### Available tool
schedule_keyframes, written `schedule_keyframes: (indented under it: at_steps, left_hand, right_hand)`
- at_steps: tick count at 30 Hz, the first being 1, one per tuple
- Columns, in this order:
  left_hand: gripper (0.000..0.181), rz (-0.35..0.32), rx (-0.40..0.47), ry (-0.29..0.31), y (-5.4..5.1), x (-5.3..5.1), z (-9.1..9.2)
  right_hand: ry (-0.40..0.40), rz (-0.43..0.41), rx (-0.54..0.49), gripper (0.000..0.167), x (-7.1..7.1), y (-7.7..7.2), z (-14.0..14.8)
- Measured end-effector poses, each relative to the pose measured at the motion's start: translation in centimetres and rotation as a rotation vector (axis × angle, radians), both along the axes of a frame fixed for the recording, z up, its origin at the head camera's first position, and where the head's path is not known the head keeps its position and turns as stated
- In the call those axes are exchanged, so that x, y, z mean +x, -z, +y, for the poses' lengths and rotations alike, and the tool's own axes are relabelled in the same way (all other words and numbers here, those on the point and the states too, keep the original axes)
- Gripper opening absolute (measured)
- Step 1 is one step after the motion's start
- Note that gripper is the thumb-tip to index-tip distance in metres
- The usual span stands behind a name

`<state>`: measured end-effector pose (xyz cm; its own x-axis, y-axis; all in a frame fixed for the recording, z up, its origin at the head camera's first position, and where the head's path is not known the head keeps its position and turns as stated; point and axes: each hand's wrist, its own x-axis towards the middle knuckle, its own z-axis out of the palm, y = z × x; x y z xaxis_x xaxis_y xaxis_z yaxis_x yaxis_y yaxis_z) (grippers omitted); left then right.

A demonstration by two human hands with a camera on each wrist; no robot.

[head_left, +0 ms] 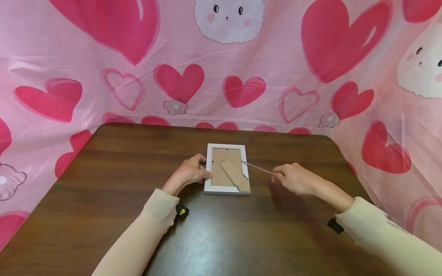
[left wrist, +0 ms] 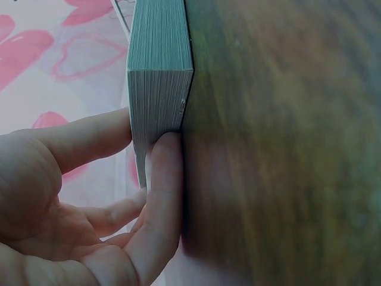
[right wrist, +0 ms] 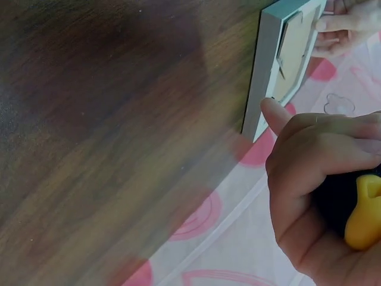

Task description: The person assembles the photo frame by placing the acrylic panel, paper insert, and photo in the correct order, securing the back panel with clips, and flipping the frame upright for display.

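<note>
A white picture frame (head_left: 224, 189) lies face down, its brown backing board (head_left: 216, 174) upward. On the board, a cardboard stand leg (head_left: 235, 175) slants toward the lower right corner. Small dark tabs show along the inner edges. My left hand (head_left: 189, 171) grips the frame's left side, thumb on the top face and fingers against the side wall. In my right hand (head_left: 296, 178) is a screwdriver; its thin shaft (head_left: 259, 168) reaches the right inner edge of the frame. The right wrist view shows its yellow and black handle (right wrist: 362, 217) within the curled fingers. The exact tip contact is too small to tell.
The frame lies on a dark brown wooden table (head_left: 103, 207) with rounded far corners. Pink cloth (head_left: 210, 57) printed with hearts hangs behind the table and along both sides.
</note>
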<state>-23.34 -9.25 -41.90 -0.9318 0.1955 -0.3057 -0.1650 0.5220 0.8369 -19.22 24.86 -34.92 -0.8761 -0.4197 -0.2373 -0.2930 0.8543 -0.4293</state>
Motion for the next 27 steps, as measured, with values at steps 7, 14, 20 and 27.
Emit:
schedule_keyframes:
  at_steps: [7, 14, 20, 27]
  left_hand:
    - [0.061, 0.003, -0.002, 0.001, -0.1, 0.0, 0.1]
    - [0.058, 0.008, -0.015, 0.007, 0.1, 0.1, -0.1]
    - [0.055, 0.016, -0.017, 0.009, 0.2, 0.1, -0.1]
    - [0.055, 0.026, -0.015, 0.004, 0.2, 0.0, 0.1]
  right_hand:
    - [0.043, -0.042, -0.054, 0.025, 0.0, 0.5, 0.4]
    - [0.02, -0.061, -0.04, 0.025, -0.2, 0.2, 0.3]
    - [-0.062, 0.03, 0.024, 0.022, -0.5, -0.3, -0.1]
    - [-0.104, 0.1, 0.082, 0.025, -0.5, -0.9, -1.0]
